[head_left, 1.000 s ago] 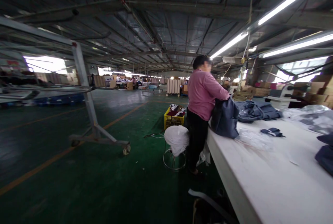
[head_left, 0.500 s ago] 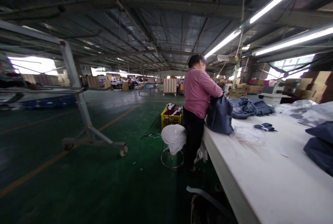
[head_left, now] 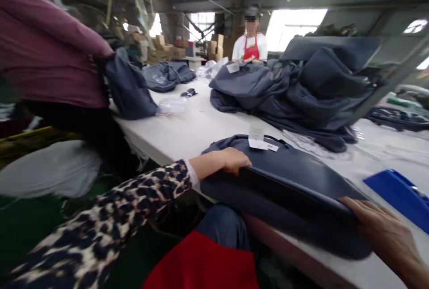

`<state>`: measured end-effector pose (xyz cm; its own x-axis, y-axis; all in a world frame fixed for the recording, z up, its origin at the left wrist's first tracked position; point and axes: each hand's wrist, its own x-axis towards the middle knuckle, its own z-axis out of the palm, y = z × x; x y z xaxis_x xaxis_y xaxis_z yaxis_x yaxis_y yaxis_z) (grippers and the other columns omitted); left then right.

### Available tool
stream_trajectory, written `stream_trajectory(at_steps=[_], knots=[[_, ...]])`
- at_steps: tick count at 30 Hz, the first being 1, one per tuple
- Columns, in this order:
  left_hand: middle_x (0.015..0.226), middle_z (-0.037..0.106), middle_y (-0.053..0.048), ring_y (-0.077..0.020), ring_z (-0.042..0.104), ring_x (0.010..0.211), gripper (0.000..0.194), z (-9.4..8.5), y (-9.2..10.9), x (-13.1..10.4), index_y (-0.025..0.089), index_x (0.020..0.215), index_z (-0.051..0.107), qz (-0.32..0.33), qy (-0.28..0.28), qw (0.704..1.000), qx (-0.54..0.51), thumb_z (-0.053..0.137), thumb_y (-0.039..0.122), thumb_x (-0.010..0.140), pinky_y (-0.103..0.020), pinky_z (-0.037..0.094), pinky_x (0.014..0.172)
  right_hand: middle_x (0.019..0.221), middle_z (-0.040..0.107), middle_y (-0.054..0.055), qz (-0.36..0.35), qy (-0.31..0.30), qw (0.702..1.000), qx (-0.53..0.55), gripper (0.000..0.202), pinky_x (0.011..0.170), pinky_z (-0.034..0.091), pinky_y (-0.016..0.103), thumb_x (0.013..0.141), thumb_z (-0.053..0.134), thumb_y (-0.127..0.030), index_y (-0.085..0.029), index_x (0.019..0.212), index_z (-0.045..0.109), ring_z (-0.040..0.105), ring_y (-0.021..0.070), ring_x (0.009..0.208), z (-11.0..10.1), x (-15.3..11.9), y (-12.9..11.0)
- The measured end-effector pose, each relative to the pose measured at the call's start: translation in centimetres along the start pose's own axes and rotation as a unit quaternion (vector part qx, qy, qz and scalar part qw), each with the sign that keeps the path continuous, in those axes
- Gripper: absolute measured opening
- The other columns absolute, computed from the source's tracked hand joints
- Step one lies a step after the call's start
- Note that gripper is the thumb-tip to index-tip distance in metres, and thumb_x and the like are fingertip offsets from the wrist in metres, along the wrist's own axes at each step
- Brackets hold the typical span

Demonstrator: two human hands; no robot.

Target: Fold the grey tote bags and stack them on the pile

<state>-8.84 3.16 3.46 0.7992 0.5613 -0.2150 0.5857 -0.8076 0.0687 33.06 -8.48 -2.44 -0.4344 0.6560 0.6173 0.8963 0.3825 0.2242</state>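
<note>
A navy bag (head_left: 298, 170) lies on its side along the near edge of the white table (head_left: 181, 134), overhanging it a little. White paper tags (head_left: 258, 144) hang at its far left end. My left hand (head_left: 236, 160), in a leopard-print sleeve, is closed around the bag's upper left edge. At the opposite end my right hand (head_left: 382, 224) grips the edge, fingers over the top; its thumb is hidden.
A large heap of navy bags (head_left: 295, 87) covers the table's far side. A blue plastic object (head_left: 398, 195) lies right. One co-worker in pink (head_left: 50, 43) stands left beside another navy bag (head_left: 129, 85); a person in a red apron (head_left: 250, 48) stands behind the heap.
The view has swung right and down from the hall to the table. Both my hands have come into view, holding the navy bag.
</note>
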Motion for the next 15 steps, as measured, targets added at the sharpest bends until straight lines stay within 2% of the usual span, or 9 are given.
stream_trajectory(at_steps=[3,6,8,10,12,15], knots=[[0.094,0.073,-0.004,-0.0214,0.07,0.088,0.017,1.1,0.7,-2.7,0.024,0.101,0.066,0.005,0.036,0.997,0.068,0.061,0.015,0.086,-0.027,0.05,0.071,0.092,0.074,0.007,-0.028,-0.058,0.996,-0.061,0.02,0.065,0.048,0.036,0.092,0.049,-0.021,-0.029,0.102,0.065,0.066,0.0207,0.072,0.0,-1.8,-0.9],[0.087,0.072,-0.007,-0.0215,0.071,0.081,0.03,4.8,2.5,-5.4,0.022,0.117,0.061,-0.031,0.079,0.992,0.098,0.048,0.01,0.093,-0.029,0.053,0.069,0.099,0.073,0.006,-0.028,-0.05,0.995,-0.085,0.022,0.072,0.047,0.034,0.092,0.045,-0.012,-0.024,0.1,0.062,0.066,0.0206,0.08,-0.1,-3.2,-3.8],[0.106,0.071,-0.014,-0.0231,0.071,0.093,0.042,7.8,3.7,-6.5,0.019,0.132,0.054,-0.041,0.121,0.983,0.128,0.045,0.005,0.093,-0.032,0.055,0.077,0.103,0.073,0.006,-0.027,-0.048,0.995,-0.082,0.021,0.076,0.046,0.033,0.093,0.044,-0.009,-0.021,0.098,0.06,0.065,0.0208,0.087,-0.1,-4.0,-5.7],[0.125,0.064,-0.02,-0.0264,0.067,0.109,0.048,10.0,4.5,-7.1,0.017,0.137,0.051,-0.05,0.151,0.975,0.156,0.044,0.003,0.092,-0.036,0.055,0.086,0.105,0.073,0.007,-0.013,-0.049,0.996,-0.077,0.02,0.078,0.046,0.033,0.094,0.044,-0.007,-0.02,0.095,0.059,0.065,0.0211,0.091,-0.2,-4.5,-6.8],[0.131,0.061,-0.02,-0.0274,0.064,0.115,0.051,10.8,4.5,-7.4,0.017,0.138,0.051,-0.06,0.156,0.974,0.151,0.043,0.001,0.09,-0.038,0.055,0.091,0.107,0.072,0.007,-0.002,-0.051,0.996,-0.066,0.019,0.079,0.046,0.033,0.094,0.044,-0.007,-0.02,0.096,0.058,0.065,0.0213,0.093,-0.4,-4.4,-7.0],[0.129,0.065,-0.012,-0.0226,0.065,0.113,0.053,9.6,3.5,-7.5,0.022,0.135,0.054,-0.076,0.142,0.984,0.08,0.043,0.001,0.088,-0.034,0.054,0.094,0.122,0.067,0.012,0.019,-0.018,0.997,-0.067,0.024,0.089,0.047,0.04,0.093,0.052,-0.013,-0.019,0.115,0.057,0.062,0.0273,0.109,-1.9,-3.7,-6.3]])
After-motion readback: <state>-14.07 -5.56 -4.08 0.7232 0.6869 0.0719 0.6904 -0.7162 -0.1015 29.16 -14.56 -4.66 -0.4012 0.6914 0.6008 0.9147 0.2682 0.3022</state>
